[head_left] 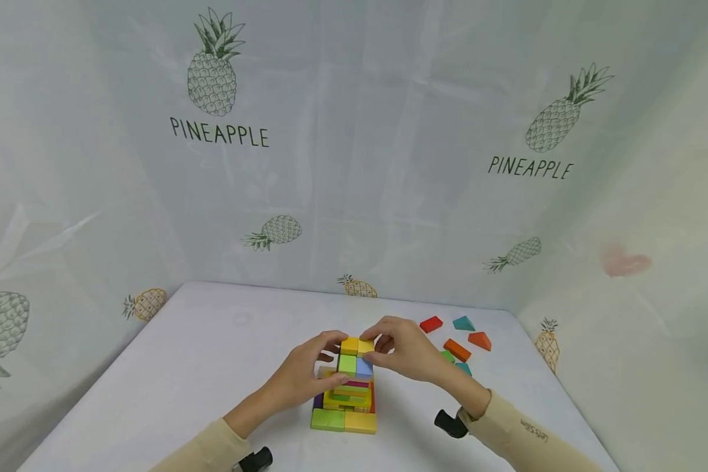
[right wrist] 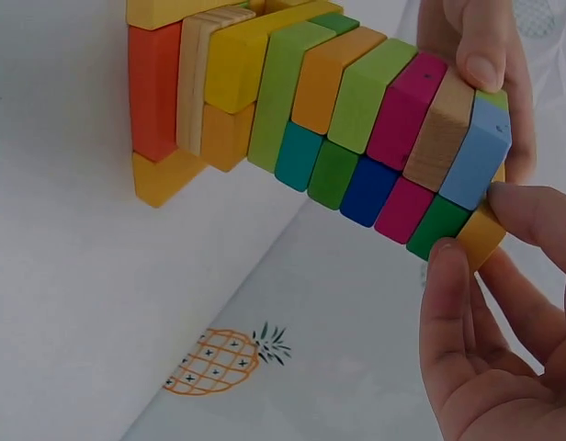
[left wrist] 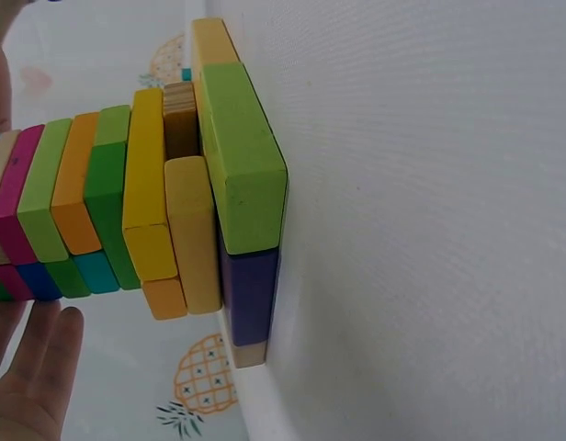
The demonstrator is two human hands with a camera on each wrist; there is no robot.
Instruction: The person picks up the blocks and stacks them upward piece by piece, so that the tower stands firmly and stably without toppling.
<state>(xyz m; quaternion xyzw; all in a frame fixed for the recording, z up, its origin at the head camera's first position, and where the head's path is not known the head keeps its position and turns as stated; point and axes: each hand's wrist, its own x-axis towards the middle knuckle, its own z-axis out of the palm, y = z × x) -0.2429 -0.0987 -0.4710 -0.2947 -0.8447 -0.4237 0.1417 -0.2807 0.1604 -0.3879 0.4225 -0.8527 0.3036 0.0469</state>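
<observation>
A tower of coloured blocks (head_left: 353, 396) stands on the table, wider at its base. Two yellow blocks top it side by side, the left one (head_left: 349, 345) and the right one (head_left: 366, 346). My right hand (head_left: 407, 351) pinches the right yellow block (right wrist: 481, 234) between thumb and fingertips. Cupped about the upper left side is my left hand (head_left: 299, 370), its thumb touching the front near a light green block (head_left: 347, 364) beside a blue block (right wrist: 478, 152). In the left wrist view its fingers (left wrist: 46, 354) lie fairly straight along the tower's side; the thumb is hidden there.
Loose blocks lie on the white table (head_left: 212, 367) to the right behind my right hand: a red block (head_left: 431, 324), a teal triangle (head_left: 464, 323), an orange piece (head_left: 480, 340) and an orange-red bar (head_left: 457, 349), among others. A pineapple-printed curtain (head_left: 354, 164) surrounds the table.
</observation>
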